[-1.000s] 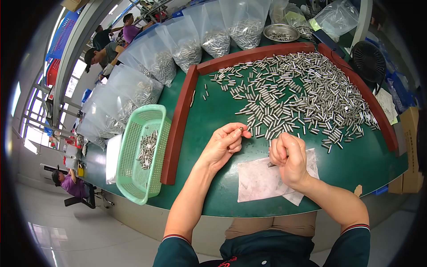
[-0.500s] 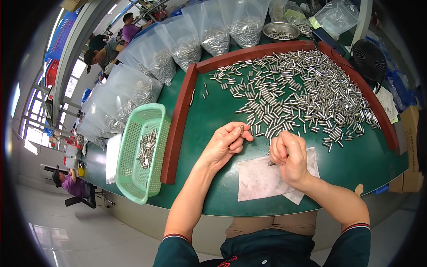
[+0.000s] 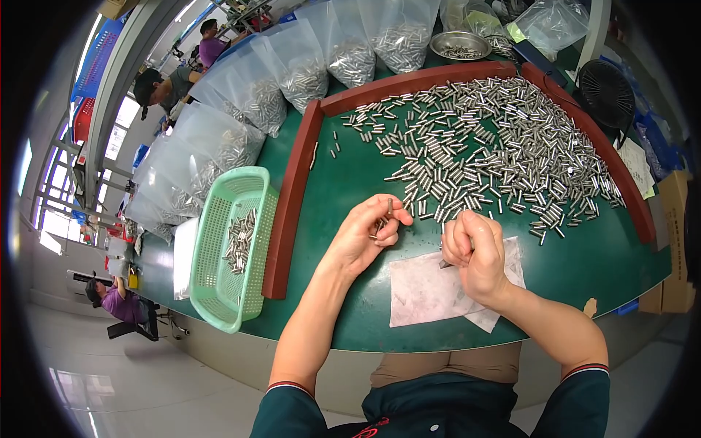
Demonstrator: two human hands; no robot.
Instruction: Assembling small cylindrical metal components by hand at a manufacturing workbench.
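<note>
Basket (image 3: 219, 248) left of the wooden border (image 3: 292, 197); metal pins (image 3: 482, 153) inside it, behind the paper sheet (image 3: 431, 292).

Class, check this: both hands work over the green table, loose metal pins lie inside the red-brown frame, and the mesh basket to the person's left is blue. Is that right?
Not quite. The head view shows the mesh basket is light green, not blue. The rest holds: left hand and right hand over the green table, metal pins inside the red-brown frame.
</note>
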